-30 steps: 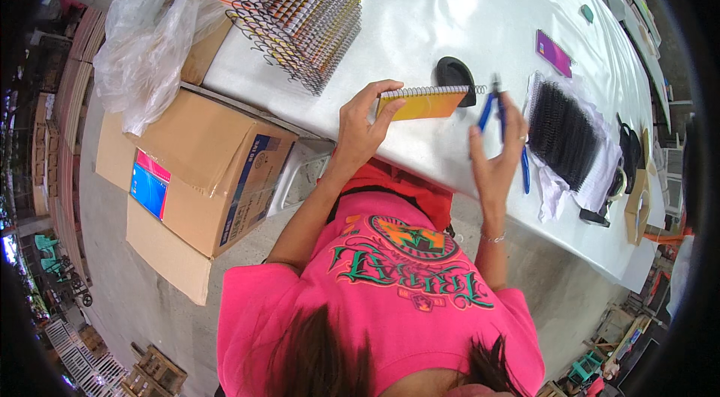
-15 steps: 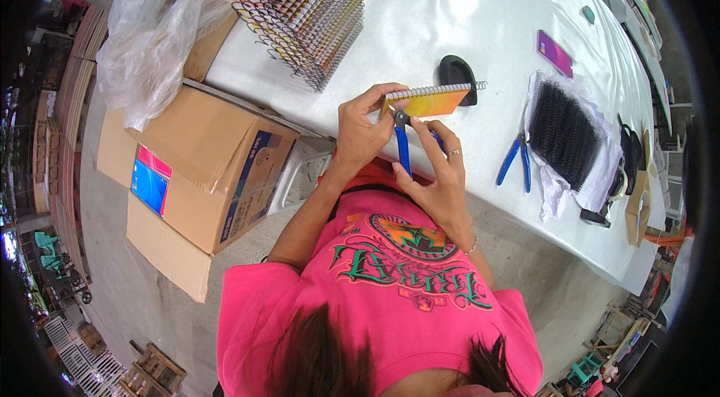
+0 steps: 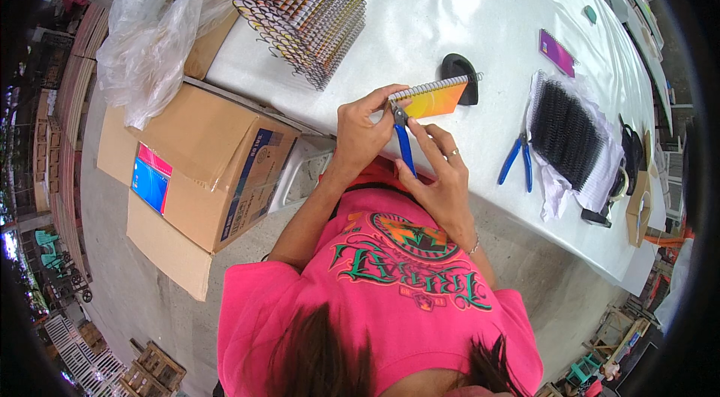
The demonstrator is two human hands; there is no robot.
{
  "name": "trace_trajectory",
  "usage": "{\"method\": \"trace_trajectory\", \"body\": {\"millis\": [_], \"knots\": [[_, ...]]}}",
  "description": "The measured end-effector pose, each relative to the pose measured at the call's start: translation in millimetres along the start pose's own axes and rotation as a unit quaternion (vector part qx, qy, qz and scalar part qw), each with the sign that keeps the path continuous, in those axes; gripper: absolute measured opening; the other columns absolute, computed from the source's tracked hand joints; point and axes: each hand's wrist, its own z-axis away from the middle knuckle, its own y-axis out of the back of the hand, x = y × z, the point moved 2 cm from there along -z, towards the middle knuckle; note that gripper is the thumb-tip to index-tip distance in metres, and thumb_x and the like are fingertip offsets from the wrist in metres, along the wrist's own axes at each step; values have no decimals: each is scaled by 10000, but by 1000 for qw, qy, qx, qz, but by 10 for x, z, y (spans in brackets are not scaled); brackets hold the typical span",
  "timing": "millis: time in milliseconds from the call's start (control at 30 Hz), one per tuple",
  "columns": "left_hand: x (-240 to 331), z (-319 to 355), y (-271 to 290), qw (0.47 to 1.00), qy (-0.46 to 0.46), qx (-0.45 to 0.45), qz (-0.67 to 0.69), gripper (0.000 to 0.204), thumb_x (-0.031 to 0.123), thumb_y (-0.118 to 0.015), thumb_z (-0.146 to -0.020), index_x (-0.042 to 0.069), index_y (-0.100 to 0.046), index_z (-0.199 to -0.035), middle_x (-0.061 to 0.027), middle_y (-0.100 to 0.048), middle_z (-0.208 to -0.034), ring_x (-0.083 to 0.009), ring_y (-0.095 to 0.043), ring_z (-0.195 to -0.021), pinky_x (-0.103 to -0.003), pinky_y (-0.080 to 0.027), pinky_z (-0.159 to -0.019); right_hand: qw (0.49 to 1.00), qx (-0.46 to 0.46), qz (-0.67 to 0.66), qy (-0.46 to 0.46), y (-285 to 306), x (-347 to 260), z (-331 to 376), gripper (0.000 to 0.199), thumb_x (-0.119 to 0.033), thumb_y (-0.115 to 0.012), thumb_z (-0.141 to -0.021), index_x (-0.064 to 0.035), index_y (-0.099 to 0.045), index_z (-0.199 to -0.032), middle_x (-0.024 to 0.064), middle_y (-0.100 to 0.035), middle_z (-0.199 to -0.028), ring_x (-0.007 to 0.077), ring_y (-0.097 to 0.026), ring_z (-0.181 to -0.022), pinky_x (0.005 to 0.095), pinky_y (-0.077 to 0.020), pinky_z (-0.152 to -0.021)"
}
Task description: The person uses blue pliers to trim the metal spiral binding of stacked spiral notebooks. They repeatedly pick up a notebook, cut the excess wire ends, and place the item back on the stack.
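Between my hands, over the table's near edge, is a small spiral notebook [image 3: 435, 99] with a yellow-orange cover and its wire coil along the top. My left hand [image 3: 361, 129] grips its left end, thumb and fingers closed round the corner. In my right hand [image 3: 442, 175] are blue-handled cutting pliers [image 3: 403, 143]; their jaws meet the left end of the coil. Whether the jaws are closed on the wire is too small to tell. At the other end, the coil sticks out past the cover. Behind the notebook lies a black oval object [image 3: 459, 70].
A tall stack of spiral notebooks [image 3: 307, 14] stands at the far left of the white table [image 3: 409, 29]. To the right lie more blue pliers [image 3: 517, 160], black coils [image 3: 566, 134] on paper and a purple notebook [image 3: 556, 52]. A cardboard box [image 3: 202, 149] with crumpled plastic [image 3: 154, 29] stands left.
The notebook has tilted slightly, showing more of its cover. The pliers' handles have come closer together in my right hand, their jaws still at the coil's left end.
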Motion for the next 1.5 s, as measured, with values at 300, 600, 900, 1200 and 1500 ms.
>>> {"method": "trace_trajectory", "body": {"millis": [300,600,900,1200,1500], "knots": [[40,101,-9,998,12,24,-55,250,3,-641,-905,-9,-702,-1147,-136,-752,-932,-142,-713,-856,-288,-564,-731,641,-189,-667,-328,150,49,-48,602,-226,-618,-971,-15,-383,-1484,141,-570,-1242,253,-673,-1002,368,-548,-921],[819,191,440,979,95,85,161,410,-7,-717,-894,18,-654,-1299,45,-657,-779,9,-526,-657,-183,-464,-614,956,6,-108,-273,1032,1079,-451,525,-217,-656,-929,-65,-527,-1415,77,-581,-1220,173,-605,-1063,277,-468,-830],[2373,-904,1692,948,-249,128,-150,318,102,-625,-938,104,-706,-1246,-87,-717,-1002,-128,-613,-762,-244,-506,-818,991,19,135,-12,573,1123,-699,721,-312,-806,-798,-114,-508,-1424,281,-429,-1454,432,-399,-1362,475,-323,-1124],[3049,-1863,1916,957,-107,-208,-169,566,268,-631,-978,14,-476,-1460,-104,-639,-1230,-151,-585,-1127,-268,-469,-979,961,128,241,-55,461,1562,-728,704,-198,-779,-795,-139,-496,-1438,281,-391,-1491,436,-384,-1364,515,-250,-1139],[2281,-2787,1739,882,-205,-303,-297,352,158,-502,-987,87,-686,-1278,-85,-714,-1150,-104,-603,-688,-173,-501,-675,974,105,181,-86,517,1642,-586,709,-242,-763,-831,-131,-471,-1468,261,-462,-1412,420,-437,-1297,503,-271,-1111]]}}
